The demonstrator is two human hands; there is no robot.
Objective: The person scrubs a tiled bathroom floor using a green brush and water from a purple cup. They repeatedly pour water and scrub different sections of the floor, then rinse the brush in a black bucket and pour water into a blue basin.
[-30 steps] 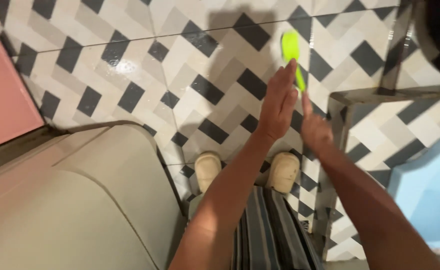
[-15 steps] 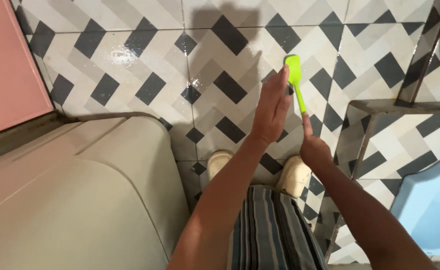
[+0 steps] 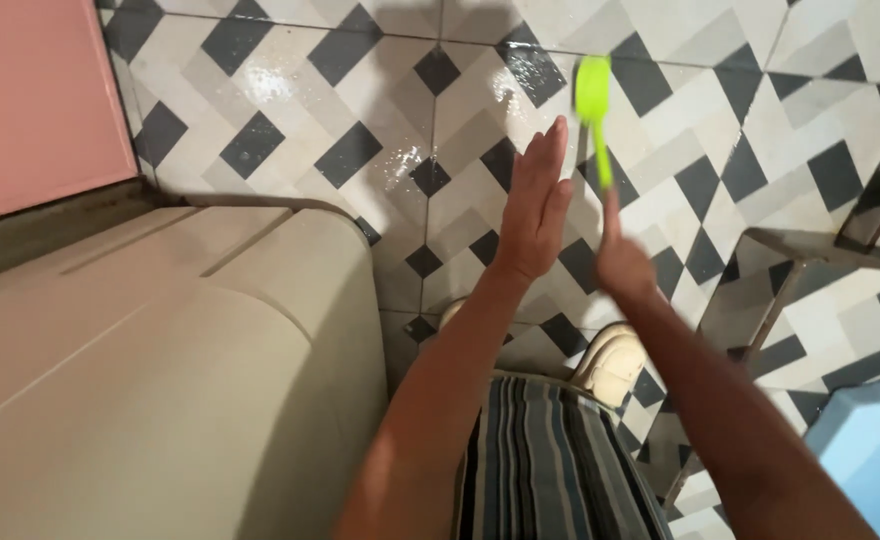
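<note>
While the right hand (image 3: 622,262) grips the handle of a green brush (image 3: 594,110), its blurred head pointing far over the tiled floor (image 3: 290,90), the left hand (image 3: 534,205) hangs flat just left of it, fingers pressed together. A beige appliance (image 3: 160,380) fills the near left.

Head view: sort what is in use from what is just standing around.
In use:
- green spatula, gripped by its handle in the right hand
- left hand, open and flat beside the spatula

Standing around:
- beige appliance lid
- patterned floor tiles
- pale slippers
- light blue basin
- tiled step
- pink panel
</note>
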